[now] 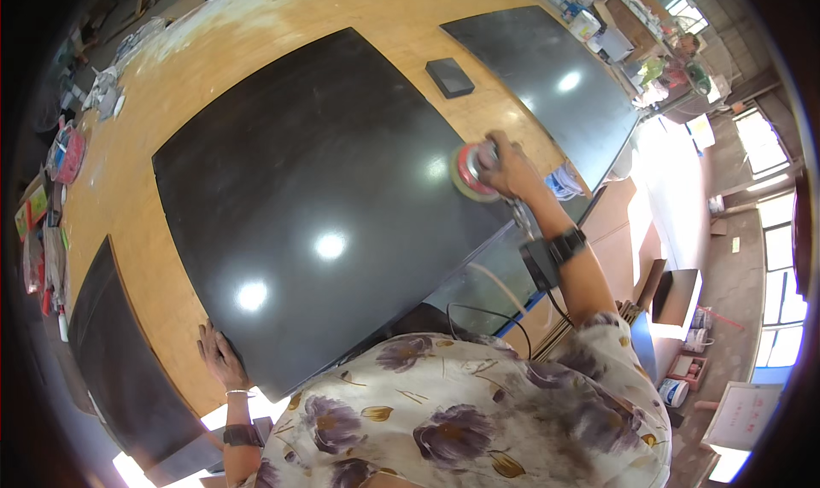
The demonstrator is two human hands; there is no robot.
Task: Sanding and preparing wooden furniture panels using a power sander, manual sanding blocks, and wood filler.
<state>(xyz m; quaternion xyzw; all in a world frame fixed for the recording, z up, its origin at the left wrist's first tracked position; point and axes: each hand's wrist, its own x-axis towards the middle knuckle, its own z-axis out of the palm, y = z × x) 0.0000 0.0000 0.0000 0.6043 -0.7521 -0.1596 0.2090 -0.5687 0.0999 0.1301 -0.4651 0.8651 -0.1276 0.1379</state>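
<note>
Gripped a round handheld tool [466, 169], red-bodied with a yellowish, disc-shaped rim, in the right hand [510, 168], with fingers curled closely over its top. Held it at the right edge of a large, thin, near-black board [325, 138], smooth and four-cornered, with bright round glints and faint cloudy streaks across a satiny face. Laid the left hand [224, 360] at the near left edge of the same board, with fingers stretched out and loosely spread; could not tell whether touching the board's rim or only the wood beside it.

Had the board flat on a broad tan wooden worktable [111, 181], patched with whitish marks toward the far end. Had a small black rectangular block [449, 77] near its upper right edge, a second shiny dark board [547, 70] farther right, and a narrower dark panel [124, 351] on the left. Wore a pale fabric top [389, 445] printed with purple flowers and golden leaves, plus a black strap [567, 245] around the right wrist.
</note>
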